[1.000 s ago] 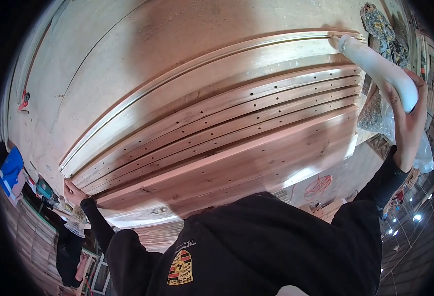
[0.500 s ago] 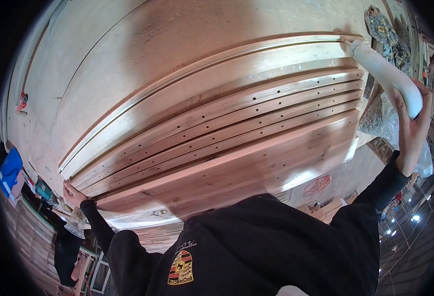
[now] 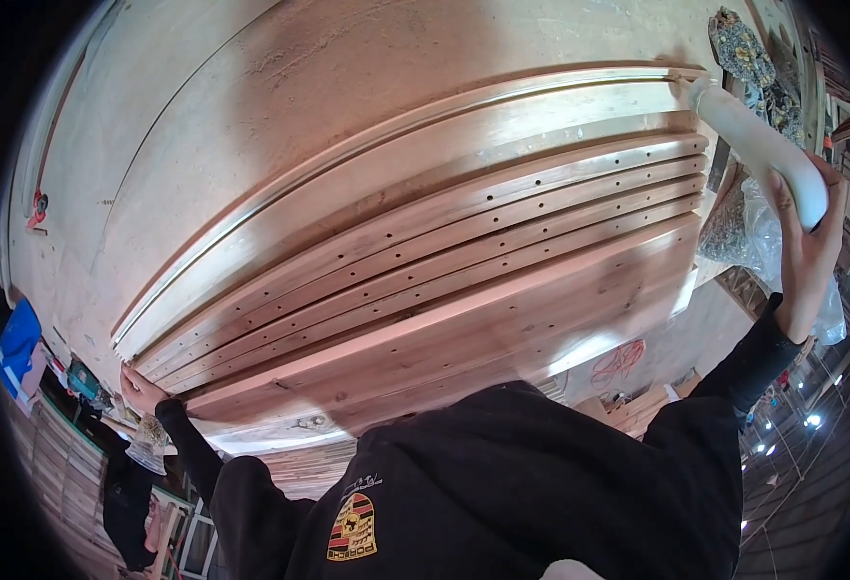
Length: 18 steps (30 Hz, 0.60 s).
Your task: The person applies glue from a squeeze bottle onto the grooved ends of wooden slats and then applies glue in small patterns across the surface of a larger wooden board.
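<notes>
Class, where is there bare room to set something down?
Free: the broad tan wooden worktop, between the long thin pale wooden strips and the small red tool. Crowded: the right end, around the long white tubular bottle, clear plastic bag and patterned cloth; also the drilled reddish wooden strips, packed side by side.

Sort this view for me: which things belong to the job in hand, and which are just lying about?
Seemingly in the job:
white bottle, held in the right hand
drilled boards, left hand at their ends
pale board, near the bottle's tip

Seemingly lying about:
patterned cloth
plastic bag
red cord
</notes>
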Motion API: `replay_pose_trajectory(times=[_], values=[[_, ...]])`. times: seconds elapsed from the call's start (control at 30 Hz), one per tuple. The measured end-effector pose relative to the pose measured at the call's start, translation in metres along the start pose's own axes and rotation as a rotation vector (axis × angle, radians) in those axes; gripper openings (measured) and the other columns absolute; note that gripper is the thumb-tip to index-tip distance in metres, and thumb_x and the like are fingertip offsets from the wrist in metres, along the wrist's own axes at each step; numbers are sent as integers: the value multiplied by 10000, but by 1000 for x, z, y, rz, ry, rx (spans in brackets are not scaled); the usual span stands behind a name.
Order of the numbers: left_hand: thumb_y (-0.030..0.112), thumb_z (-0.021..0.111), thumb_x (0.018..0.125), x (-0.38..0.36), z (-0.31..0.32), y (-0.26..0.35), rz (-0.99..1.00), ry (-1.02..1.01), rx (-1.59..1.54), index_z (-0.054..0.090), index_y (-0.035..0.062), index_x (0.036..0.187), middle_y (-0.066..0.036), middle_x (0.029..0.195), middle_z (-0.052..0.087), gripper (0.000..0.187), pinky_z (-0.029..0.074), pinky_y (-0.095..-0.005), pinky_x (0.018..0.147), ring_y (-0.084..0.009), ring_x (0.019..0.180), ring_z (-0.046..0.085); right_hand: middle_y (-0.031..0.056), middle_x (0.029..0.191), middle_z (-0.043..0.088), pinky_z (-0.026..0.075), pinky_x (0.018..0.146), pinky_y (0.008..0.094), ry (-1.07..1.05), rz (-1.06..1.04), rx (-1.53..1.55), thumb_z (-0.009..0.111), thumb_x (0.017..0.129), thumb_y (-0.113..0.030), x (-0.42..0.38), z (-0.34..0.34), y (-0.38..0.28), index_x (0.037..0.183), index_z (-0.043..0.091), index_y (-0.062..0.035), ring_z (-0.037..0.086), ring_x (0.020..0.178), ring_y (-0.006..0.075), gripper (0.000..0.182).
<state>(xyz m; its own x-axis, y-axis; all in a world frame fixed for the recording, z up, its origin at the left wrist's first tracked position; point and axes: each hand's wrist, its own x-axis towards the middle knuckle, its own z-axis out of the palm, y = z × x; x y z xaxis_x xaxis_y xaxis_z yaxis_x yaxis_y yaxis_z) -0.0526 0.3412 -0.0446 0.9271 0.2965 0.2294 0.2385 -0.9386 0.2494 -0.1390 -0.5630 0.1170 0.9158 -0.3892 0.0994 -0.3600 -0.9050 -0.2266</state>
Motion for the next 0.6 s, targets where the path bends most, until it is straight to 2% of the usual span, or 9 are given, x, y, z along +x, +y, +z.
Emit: replay_pose_trajectory(times=[0.6], values=[[300, 516, 986, 0, 1, -2, -50, 18, -42, 638, -67, 1125, -170, 1077, 662, 411, 454, -338, 894, -246, 978, 608, 97, 1033, 634, 489, 832, 273, -2, 21, -15, 714, 877, -197, 10, -3, 21, 1145, 548, -22, 601, 946, 138, 360]])
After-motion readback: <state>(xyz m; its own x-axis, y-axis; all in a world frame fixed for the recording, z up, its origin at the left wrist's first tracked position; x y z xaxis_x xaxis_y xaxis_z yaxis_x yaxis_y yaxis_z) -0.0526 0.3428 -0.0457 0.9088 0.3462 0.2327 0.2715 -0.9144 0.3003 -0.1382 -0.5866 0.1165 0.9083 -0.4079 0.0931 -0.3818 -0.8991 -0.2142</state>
